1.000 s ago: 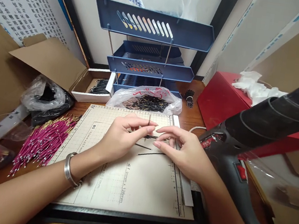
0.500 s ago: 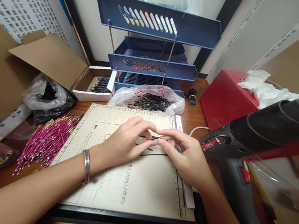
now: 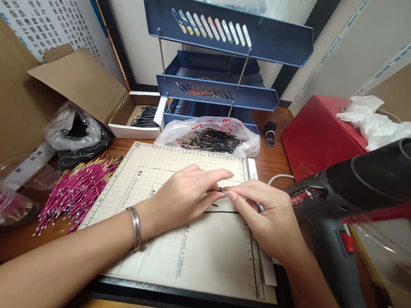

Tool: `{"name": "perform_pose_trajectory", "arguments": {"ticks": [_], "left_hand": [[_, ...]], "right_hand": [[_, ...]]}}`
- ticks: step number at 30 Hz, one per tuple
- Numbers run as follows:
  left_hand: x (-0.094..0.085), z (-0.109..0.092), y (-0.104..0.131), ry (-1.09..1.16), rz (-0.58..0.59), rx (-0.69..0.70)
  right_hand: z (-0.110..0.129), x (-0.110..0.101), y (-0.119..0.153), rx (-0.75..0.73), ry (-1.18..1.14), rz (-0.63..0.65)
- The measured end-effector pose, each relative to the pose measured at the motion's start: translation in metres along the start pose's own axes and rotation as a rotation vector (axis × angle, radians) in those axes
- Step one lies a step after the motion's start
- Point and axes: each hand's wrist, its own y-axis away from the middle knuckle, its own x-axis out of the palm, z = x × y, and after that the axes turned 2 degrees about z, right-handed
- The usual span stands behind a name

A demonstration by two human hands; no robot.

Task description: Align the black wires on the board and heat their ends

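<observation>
Over the paper cutter's cream gridded board [image 3: 214, 265], my left hand [image 3: 181, 193] and my right hand [image 3: 267, 214] come almost together. A thin black wire with a small gold-coloured tip [image 3: 220, 190] spans the gap between their fingertips. The thumb and forefinger of my right hand pinch its end. My left hand is closed round the wire too, with its forefinger raised off it. Most of the wire is hidden behind my fingers. Below the hands, another black wire [image 3: 222, 212] lies on the board.
Magenta wires [image 3: 77, 193] with gold ends are heaped at the left. A plastic bag of black wires [image 3: 214, 140] lies behind the board, before a blue tiered rack [image 3: 216, 93]. A heat gun [image 3: 342, 230] stands close at the right, beside a red box [image 3: 313, 132].
My left forefinger has lifted away from the thumb, and the wire's gold tip now shows between my hands. The whole view has shifted slightly, with things appearing further right.
</observation>
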Motion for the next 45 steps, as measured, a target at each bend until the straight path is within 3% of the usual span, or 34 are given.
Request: {"name": "perform_pose_trajectory", "arguments": {"ticks": [5, 12, 20, 26, 33, 39, 45], "left_hand": [[-0.0029, 0.0006, -0.0015, -0.134, 0.036, 0.101], [-0.0072, 0.0015, -0.0020, -0.094, 0.070, 0.072], [-0.0053, -0.0003, -0.0024, -0.068, 0.075, 0.088], [-0.0024, 0.0000, -0.0042, -0.151, 0.044, 0.141], [-0.0029, 0.0024, -0.0021, 0.033, -0.009, -0.054], [-0.0031, 0.0057, -0.0050, 0.065, 0.016, -0.039], [0.0001, 0.0029, -0.0062, 0.039, 0.031, -0.061]], "right_hand": [[-0.0001, -0.0014, 0.0002, -0.042, 0.007, 0.031], [-0.0009, -0.0004, -0.0014, -0.028, 0.016, 0.055], [-0.0005, -0.0034, 0.0021, -0.164, 0.144, 0.112], [-0.0011, -0.0006, 0.0024, -0.116, 0.125, 0.103], [-0.0052, -0.0040, -0.0012, -0.029, 0.035, 0.007], [-0.0073, -0.0069, -0.0015, -0.017, 0.063, -0.050], [-0.0072, -0.0039, 0.0033, -0.028, 0.122, 0.023]]}}
